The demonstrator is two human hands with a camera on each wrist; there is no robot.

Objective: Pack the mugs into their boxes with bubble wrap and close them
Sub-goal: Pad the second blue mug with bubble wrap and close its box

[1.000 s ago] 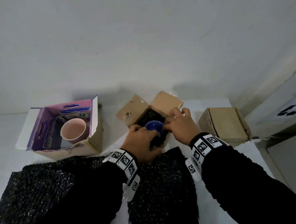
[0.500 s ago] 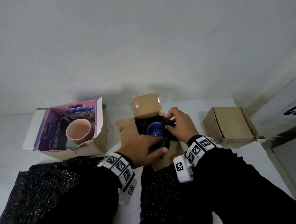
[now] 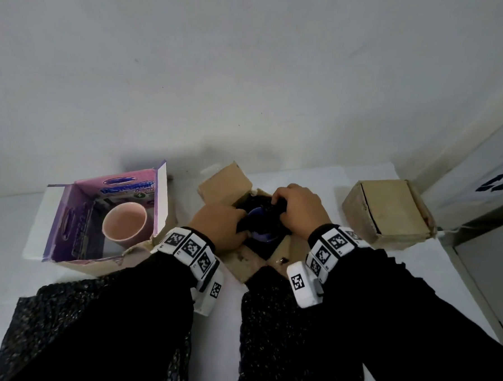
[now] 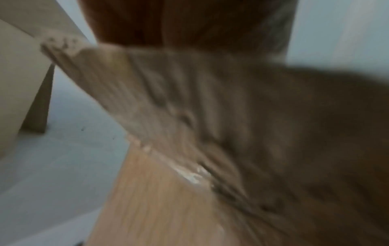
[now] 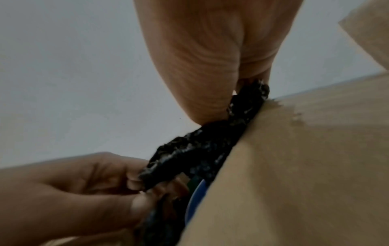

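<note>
A blue mug [image 3: 261,223] sits inside an open brown cardboard box [image 3: 226,184] at the table's middle, surrounded by black bubble wrap [image 3: 257,200]. My left hand [image 3: 220,228] pinches the wrap at the box's near left side. My right hand [image 3: 297,211] grips the wrap at the box's right edge. The right wrist view has the black bubble wrap [image 5: 202,149] pinched by the left hand [image 5: 88,191] and held by the right hand's fingers [image 5: 200,66], with a blue rim of the mug [image 5: 197,194] beside the box wall. The left wrist view is a blur of the cardboard flap [image 4: 189,133].
A purple box [image 3: 68,218] with a pink mug [image 3: 124,224] inside stands open at the left. A shut brown box [image 3: 389,212] stands at the right. Two sheets of black bubble wrap [image 3: 269,322] lie near the front edge. A wall rises right behind the boxes.
The brown box has turned on the table and its flaps now point elsewhere. Both hands have shifted round the box rim and now hold the black wrap around the mug.
</note>
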